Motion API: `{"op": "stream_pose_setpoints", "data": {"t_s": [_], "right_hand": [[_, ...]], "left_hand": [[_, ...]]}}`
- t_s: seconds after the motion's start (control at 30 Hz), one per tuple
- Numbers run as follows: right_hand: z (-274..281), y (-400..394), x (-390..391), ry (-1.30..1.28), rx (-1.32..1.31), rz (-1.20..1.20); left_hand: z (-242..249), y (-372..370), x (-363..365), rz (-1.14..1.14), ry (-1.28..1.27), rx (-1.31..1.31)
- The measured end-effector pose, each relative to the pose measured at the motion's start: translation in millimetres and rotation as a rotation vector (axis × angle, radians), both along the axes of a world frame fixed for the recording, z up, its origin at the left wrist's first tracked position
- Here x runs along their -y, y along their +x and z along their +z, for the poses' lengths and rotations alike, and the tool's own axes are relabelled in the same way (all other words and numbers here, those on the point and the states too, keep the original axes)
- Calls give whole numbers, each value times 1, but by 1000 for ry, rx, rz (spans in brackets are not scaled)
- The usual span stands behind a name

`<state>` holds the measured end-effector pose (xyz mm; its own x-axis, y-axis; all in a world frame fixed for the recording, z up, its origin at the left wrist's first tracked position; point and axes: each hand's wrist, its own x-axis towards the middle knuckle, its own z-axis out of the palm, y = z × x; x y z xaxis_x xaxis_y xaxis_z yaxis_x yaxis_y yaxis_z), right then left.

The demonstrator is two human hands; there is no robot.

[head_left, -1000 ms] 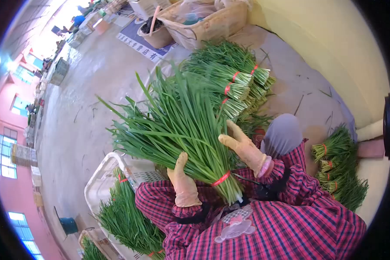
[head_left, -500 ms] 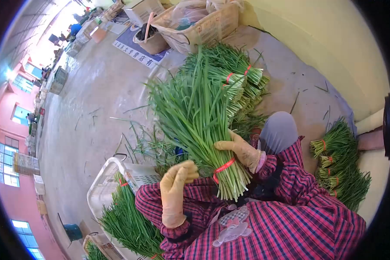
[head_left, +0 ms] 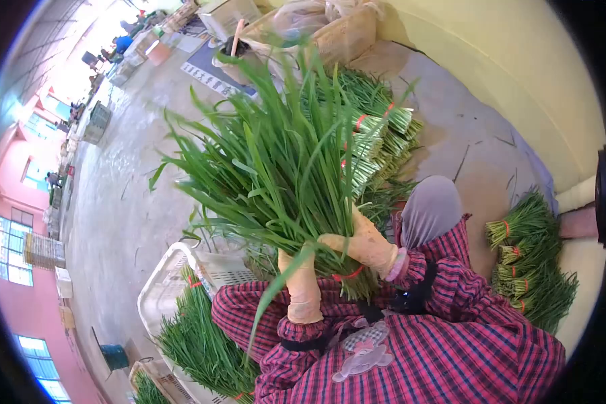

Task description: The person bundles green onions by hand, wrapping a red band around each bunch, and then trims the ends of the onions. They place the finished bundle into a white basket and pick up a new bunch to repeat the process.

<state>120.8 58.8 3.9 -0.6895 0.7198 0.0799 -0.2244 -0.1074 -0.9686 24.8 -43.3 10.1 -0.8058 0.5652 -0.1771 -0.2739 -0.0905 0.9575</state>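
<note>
A large bunch of garlic chives (head_left: pixel 269 182) is held up over my lap, its long green leaves fanned out to the upper left. Around its stems runs a red band (head_left: pixel 349 275), and the cut ends point down toward me. My right hand (head_left: pixel 362 246), in a pale yellow glove, is closed round the bunch just above the band. On the other side, my left hand (head_left: pixel 299 279), gloved alike, grips the bunch from below, with its fingers mostly hidden by leaves.
Banded chive bunches (head_left: pixel 377 138) are piled on the floor ahead, and more bunches (head_left: pixel 525 262) lie at the right by the wall. At my left stands a white basket (head_left: pixel 156 283) holding chives. A wicker-coloured basket (head_left: pixel 343 44) with plastic bags sits at the back.
My left hand has moved from beside the bunch onto it. The leaves have swung left and spread wider, and the bunch has tipped toward the camera. My right hand keeps its hold.
</note>
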Motion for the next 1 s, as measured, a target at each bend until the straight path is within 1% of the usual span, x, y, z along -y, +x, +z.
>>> {"op": "stream_pose_setpoints", "data": {"t_s": [0.03,0.1,0.13,0.17,0.23,0.3,0.4,0.47,0.5,0.57,0.6,0.63,0.7,0.73,0.77,0.83,0.87,0.9,0.97,1.0], "right_hand": [[-3,-1,-5,-1,2,-10],[-7,-3,-15,-434,-65,-27],[-3,-3,-19,-349,94,-159],[-3,-1,-21,-353,92,-166],[-4,3,-23,-608,24,-93],[-7,4,-23,-591,-8,-78],[-4,4,-19,-609,54,-83],[-3,1,-16,-547,11,38],[-4,-1,-11,-546,14,41],[-6,-6,-2,-235,-107,35],[-5,-7,-5,-51,-76,3],[-3,-7,-6,-51,-76,6],[4,-5,-10,-187,-22,22],[3,-5,-15,-359,19,42],[2,-4,-18,-355,21,43],[-4,-3,-23,-623,-29,-15],[-17,-3,-28,-661,30,-14],[-11,-2,-28,-660,29,-11],[3,-1,-24,-745,5,-13],[-1,-2,-23,-712,-77,14]], "left_hand": [[0,0,-3,-10,-1,2],[11,-2,-3,54,47,74],[15,-5,1,45,82,143],[13,-5,0,38,78,142],[11,-6,-1,34,5,75],[11,-7,-1,12,9,74],[8,-8,-1,-17,82,157],[11,-7,-6,-66,36,101],[7,-10,-5,-63,37,103],[-3,-17,-1,-98,15,83],[-2,-17,0,-98,-48,41],[0,-14,1,-95,-48,41],[3,-5,3,-62,28,-3],[7,-3,1,-44,21,-13],[6,-3,1,-43,25,-12],[2,-6,4,62,90,86],[1,-7,5,67,112,136],[3,-8,4,69,114,135],[5,-8,4,72,95,138],[4,-8,4,79,96,137]]}}
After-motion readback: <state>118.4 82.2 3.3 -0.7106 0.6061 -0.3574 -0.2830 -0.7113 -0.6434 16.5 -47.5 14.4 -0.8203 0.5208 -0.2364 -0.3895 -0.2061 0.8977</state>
